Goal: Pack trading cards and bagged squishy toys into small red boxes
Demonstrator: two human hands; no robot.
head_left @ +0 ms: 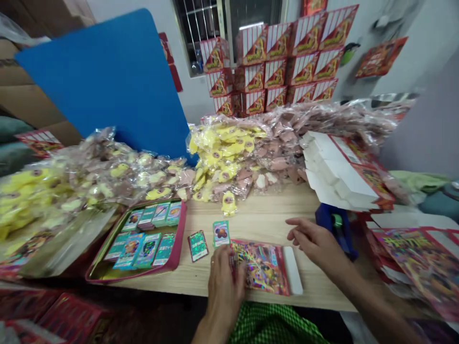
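Observation:
A colourful printed box (263, 267) lies flat on the table in front of me, its plain white flap standing out at the right end. My left hand (225, 279) is closed at the box's left end, with the thumb over the printed face and slightly blurred. Beyond the box's right end, my right hand (310, 239) hovers with fingers stretched out and nothing in them. Two loose cards, a green one (198, 245) and a picture card (221, 232), lie just left of and behind the box. One yellow bagged plush figure (228, 204) lies farther back.
A pink-rimmed tin tray (176, 255) holds several card stacks at left. Bagged yellow plush toys (224, 148) are heaped along the back. A blue tape dispenser (337, 231) and flattened cartons (340, 169) stand right. Red boxes (276, 71) are stacked by the window.

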